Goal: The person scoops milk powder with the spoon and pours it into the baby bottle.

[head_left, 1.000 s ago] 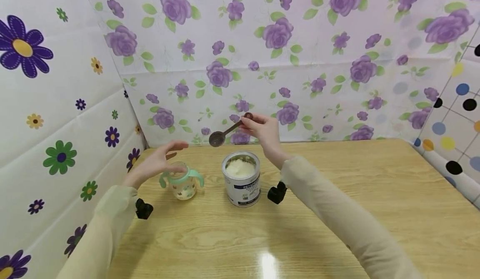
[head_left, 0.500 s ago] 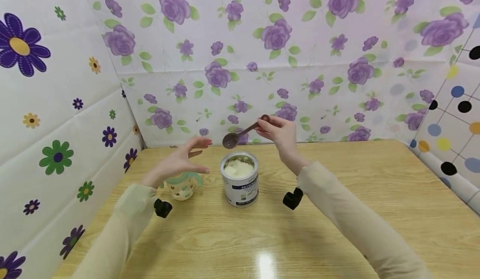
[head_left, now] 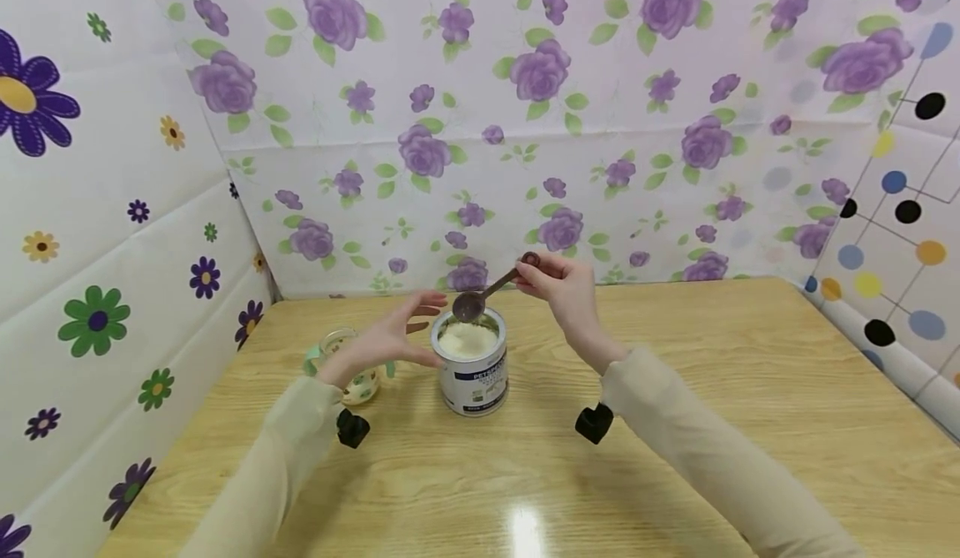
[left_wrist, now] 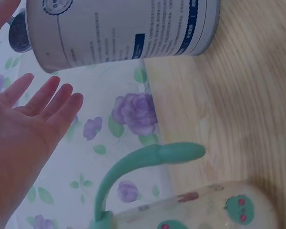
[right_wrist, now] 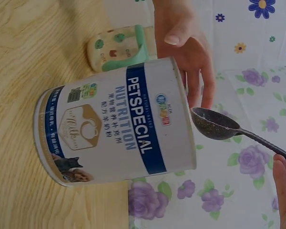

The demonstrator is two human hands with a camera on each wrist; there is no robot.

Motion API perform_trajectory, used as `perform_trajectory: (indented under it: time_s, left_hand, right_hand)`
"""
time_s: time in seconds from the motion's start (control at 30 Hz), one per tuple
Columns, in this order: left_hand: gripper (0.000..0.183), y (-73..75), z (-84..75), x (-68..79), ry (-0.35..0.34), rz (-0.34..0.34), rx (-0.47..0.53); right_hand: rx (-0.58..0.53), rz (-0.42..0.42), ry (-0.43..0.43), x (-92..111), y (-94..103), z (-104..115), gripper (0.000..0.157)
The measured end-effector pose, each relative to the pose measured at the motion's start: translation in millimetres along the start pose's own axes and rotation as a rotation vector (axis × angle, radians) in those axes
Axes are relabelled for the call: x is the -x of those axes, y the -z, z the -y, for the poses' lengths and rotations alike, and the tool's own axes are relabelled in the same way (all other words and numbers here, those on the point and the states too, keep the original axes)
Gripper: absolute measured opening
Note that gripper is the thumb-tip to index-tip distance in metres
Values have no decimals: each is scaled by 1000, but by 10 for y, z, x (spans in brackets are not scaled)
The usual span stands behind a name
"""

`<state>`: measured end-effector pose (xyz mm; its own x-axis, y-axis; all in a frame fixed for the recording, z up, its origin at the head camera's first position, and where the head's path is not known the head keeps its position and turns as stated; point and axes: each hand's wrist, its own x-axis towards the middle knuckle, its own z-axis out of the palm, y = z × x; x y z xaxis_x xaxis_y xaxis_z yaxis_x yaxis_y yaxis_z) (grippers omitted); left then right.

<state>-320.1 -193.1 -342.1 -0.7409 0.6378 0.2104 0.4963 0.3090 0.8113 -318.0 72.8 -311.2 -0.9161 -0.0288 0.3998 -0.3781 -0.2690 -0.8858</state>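
My right hand (head_left: pixel 564 295) pinches the handle of a dark brown measuring scoop (head_left: pixel 468 307). Its bowl hangs over the mouth of a white and blue milk powder can (head_left: pixel 474 384), which stands upright with pale powder (head_left: pixel 467 341) inside. At the can's left side is my left hand (head_left: pixel 390 337), fingers and thumb spread apart and holding nothing; whether the thumb touches the can I cannot tell. Partly behind that hand stands a lidless clear bottle (head_left: pixel 362 387) with mint-green handles. The left wrist view shows one handle (left_wrist: pixel 143 160) close up.
All this stands on a wood-grain table (head_left: pixel 675 358). Purple-flowered sheeting (head_left: pixel 540 141) rises behind the table, with a flowered sheet (head_left: pixel 135 258) on the left and a dotted one (head_left: pixel 892 233) on the right. A black wrist mount (head_left: pixel 595 423) hangs under the right wrist.
My left hand has moved right, from above the bottle to the can's side. My right hand has shifted right, then lowered the scoop to the can's mouth. Can and bottle stay put.
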Motion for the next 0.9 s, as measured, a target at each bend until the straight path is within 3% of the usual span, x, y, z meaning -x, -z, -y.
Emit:
perform_trajectory:
  time_s: [0.2,0.53,0.8,0.9]
  left_hand:
    - [93,-81,145,-26,3,-14,3]
    - [86,-163,219,-28,21,-25,73]
    - [85,-216,-6,5,40,-44,98]
    - [87,-242,-20,1,55,-60,103]
  right_hand:
    - [34,15,5,52,30,-91,23]
    - [139,32,44,152,0,-61,18]
    - [193,37,55,232,-79,18,17]
    - [203,41,64,233,-85,-6,17]
